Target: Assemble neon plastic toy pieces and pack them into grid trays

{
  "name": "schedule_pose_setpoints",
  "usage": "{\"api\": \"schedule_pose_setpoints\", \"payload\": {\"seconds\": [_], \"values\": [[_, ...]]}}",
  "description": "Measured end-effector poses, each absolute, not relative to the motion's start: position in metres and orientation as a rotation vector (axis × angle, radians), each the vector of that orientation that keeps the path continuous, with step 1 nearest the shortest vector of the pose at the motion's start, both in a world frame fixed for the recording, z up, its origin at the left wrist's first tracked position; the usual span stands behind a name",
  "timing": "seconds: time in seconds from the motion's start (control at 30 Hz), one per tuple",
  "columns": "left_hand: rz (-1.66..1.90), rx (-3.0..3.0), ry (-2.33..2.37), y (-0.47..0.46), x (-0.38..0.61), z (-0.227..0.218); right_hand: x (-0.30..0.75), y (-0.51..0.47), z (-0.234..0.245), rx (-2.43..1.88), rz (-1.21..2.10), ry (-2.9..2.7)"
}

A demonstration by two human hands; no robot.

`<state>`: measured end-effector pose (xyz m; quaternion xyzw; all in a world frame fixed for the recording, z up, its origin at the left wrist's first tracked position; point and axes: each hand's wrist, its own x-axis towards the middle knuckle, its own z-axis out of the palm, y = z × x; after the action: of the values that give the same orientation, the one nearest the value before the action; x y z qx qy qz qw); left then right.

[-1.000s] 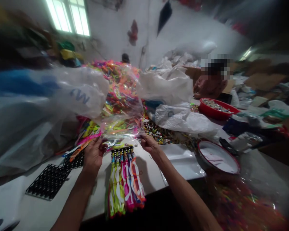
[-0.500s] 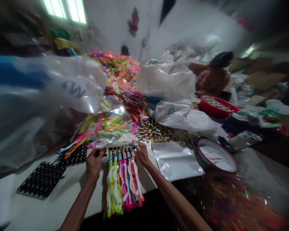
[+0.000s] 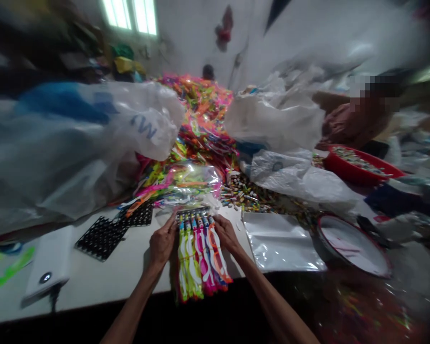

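In front of me a row of bright plastic pieces [image 3: 195,255], green, pink and orange with white curved parts, lies side by side and bound by a thin band. Small tubes top them, set at the far end against a black grid tray [image 3: 200,210]. A clear plastic bag [image 3: 195,177] spreads around that end and beyond it. My left hand [image 3: 162,242] is closed at the left corner, its fingers pinching the bag's film. My right hand [image 3: 228,234] is closed likewise at the right corner. Whether the fingertips also grip the tray cannot be seen.
Spare black grid trays [image 3: 100,238] and a white device [image 3: 52,263] lie left. Flat clear bags [image 3: 283,241] and a red-rimmed basin [image 3: 351,246] stand right. Behind are a colourful heap [image 3: 202,102], large sacks [image 3: 75,153], a red tub [image 3: 361,165] and a person [image 3: 354,119].
My view has turned left, so the scene sits further right. Both hands have closed in on the sides of the row's far end. The row itself has hardly moved on the table.
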<state>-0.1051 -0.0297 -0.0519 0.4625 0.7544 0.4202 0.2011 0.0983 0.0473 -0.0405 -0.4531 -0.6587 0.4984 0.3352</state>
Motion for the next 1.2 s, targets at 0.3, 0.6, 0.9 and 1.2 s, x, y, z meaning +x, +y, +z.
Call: {"api": "schedule_pose_setpoints", "payload": {"seconds": [0.3, 0.6, 0.9, 1.2], "values": [[1.395, 1.05, 1.682, -0.031, -0.1, -0.049, 0.102, 0.039, -0.046, -1.134, 1.381, -1.603], [1.398, 0.992, 1.586, -0.077, -0.092, -0.051, 0.105, 0.0, -0.041, -1.144, 1.414, -1.608], [1.134, 1.106, 1.805, -0.164, -0.082, -0.069, 0.143, -0.083, -0.041, -1.303, 1.02, -1.992], [1.142, 1.065, 1.697, -0.185, -0.066, -0.063, 0.156, -0.115, -0.05, -1.266, 1.19, -1.673]]}}
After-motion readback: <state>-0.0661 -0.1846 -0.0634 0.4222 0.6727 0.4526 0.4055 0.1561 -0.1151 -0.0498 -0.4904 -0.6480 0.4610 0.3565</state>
